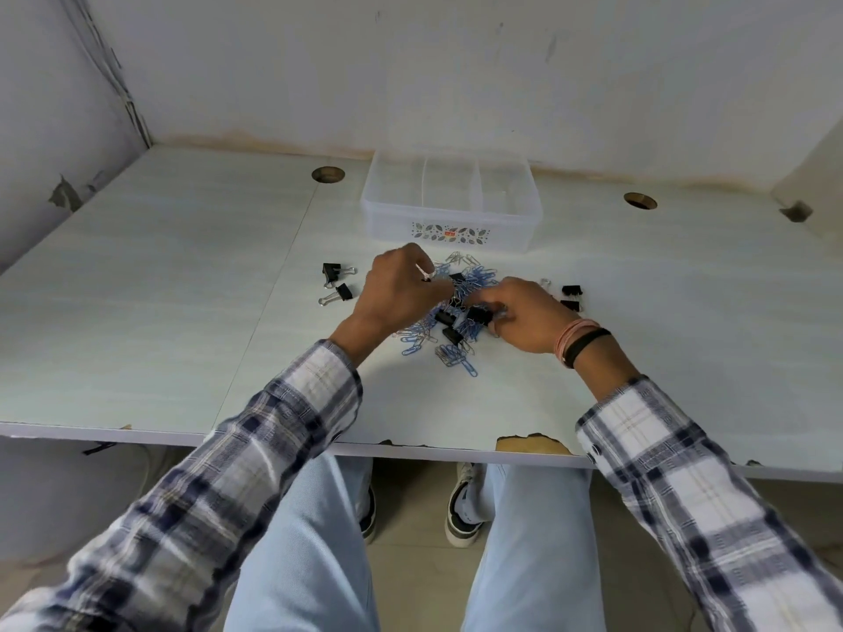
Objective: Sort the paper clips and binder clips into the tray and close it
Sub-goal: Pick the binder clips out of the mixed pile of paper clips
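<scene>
A heap of blue and silver paper clips (458,353) mixed with black binder clips lies mid-table. My left hand (401,289) hovers over the heap's left side, its fingers curled and pinching a small clip at its fingertips. My right hand (524,317) is over the heap's right side and grips a black binder clip (479,315). Two binder clips (337,280) lie apart to the left, and two more binder clips (571,297) to the right. The clear plastic tray (449,230) with dividers stands open behind the heap, looking empty.
The white table (137,312) has two round cable holes (327,174) at the back and a chipped front edge (531,442). Walls close in behind and on both sides. No lid is in view.
</scene>
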### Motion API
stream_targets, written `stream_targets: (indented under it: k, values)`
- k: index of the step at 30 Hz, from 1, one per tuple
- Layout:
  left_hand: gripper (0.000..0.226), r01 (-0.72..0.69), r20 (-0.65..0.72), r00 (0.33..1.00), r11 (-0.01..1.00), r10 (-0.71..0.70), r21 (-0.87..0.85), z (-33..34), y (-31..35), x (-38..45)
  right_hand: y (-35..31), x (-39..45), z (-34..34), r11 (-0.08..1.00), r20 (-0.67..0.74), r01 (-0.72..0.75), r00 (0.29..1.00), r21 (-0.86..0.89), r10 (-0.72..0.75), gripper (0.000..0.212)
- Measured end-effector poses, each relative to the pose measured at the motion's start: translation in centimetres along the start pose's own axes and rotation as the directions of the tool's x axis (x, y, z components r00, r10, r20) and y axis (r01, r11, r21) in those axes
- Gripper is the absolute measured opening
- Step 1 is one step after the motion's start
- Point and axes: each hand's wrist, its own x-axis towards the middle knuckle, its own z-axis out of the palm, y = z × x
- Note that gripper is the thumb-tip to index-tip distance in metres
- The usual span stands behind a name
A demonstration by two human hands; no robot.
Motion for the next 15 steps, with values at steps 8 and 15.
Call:
stream_targets:
  k: [8, 15]
  values:
    - [0.011, 0.306, 0.205, 0.937, 0.377, -0.284, -0.874, -4.3, -1.6, -0.4, 0.9, 0.1, 0.0, 0.999, -0.045, 0.040, 0.998, -0.009, -0.040, 0.027]
    - [0.009, 0.462, 0.335, 0.865, 0.334, -0.373, -0.822, -3.9, -2.9, -0.8, 0.9, 0.6, 0.0, 0.998, 0.022, 0.028, 0.999, -0.061, -0.027, 0.039]
